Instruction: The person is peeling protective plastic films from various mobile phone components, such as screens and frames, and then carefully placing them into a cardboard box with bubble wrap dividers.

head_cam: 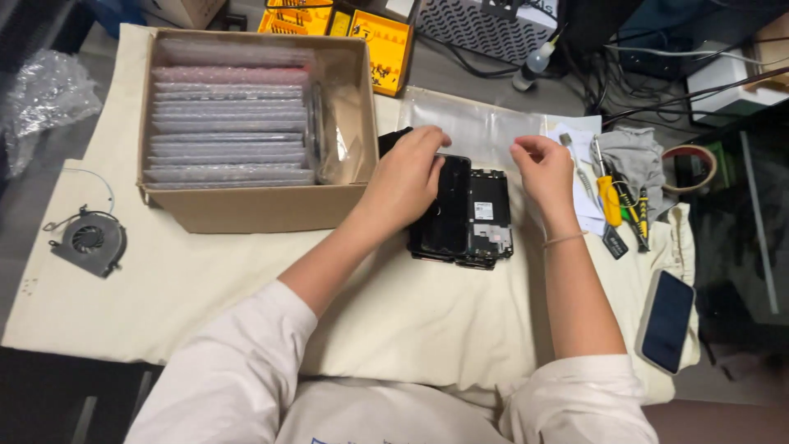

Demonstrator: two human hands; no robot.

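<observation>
Sleeves nearest | left hand (404,182) clamped on black phone screen (448,205), steadying it | right hand (542,168) pinched shut above opened phone body (491,215) | cloth-covered surface (246,279)

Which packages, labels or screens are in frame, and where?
Cardboard box: left of left hand, brown, open, packed with bubble-wrapped flat items.
Yellow case: top centre, yellow with black print.
Clear plastic bag: flat, beyond both hands.
Dark panel: under left hand, black, glossy.
White label: small rectangle on opened device.
Phone: lower right, dark screen, pale case.
Right hand: pinched, contents unclear.
</observation>
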